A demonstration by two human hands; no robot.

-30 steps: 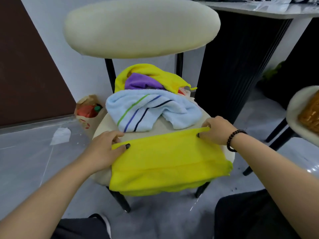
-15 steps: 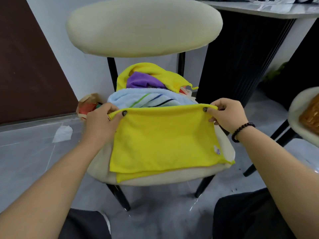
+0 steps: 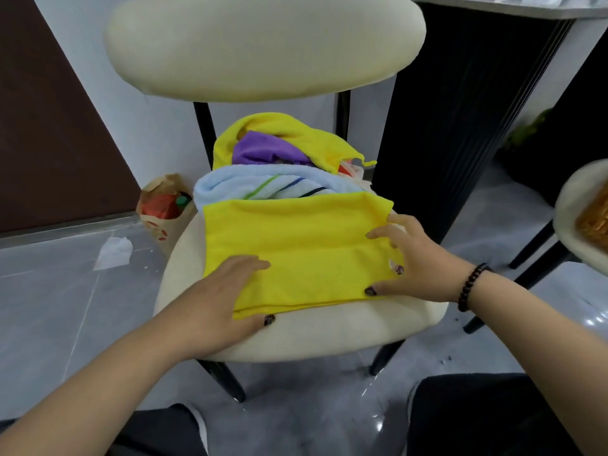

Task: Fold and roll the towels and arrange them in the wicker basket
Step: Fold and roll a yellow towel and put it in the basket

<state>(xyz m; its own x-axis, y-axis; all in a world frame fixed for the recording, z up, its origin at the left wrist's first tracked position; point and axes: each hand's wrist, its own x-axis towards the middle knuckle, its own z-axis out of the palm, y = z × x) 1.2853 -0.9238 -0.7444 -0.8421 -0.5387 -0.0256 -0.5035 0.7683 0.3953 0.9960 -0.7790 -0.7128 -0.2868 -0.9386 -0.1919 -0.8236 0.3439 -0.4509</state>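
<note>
A folded yellow towel [image 3: 296, 245] lies on the cream chair seat [image 3: 329, 334]. My left hand [image 3: 227, 291] rests flat on its near left corner, thumb along the front edge. At the towel's right edge is my right hand [image 3: 411, 255], fingers spread, thumb at the front corner by a small label. Behind the towel lies a light blue striped towel [image 3: 263, 189]. A purple towel [image 3: 263, 149] wrapped in another yellow towel [image 3: 296, 130] is piled further back. The wicker basket [image 3: 595, 218] shows partly at the right edge.
The chair's cream backrest [image 3: 263, 44] looms over the pile. A paper bag [image 3: 164, 209] with a red bottle stands on the floor to the left, next to a white scrap [image 3: 113, 251]. A dark table base [image 3: 460, 110] stands to the right. A second cream seat [image 3: 569, 222] bears the basket.
Both hands lifted the yellow towel's far edge, then laid it down further back over the seat. They let go of the top corners and now lie on the towel's lower sides.
</note>
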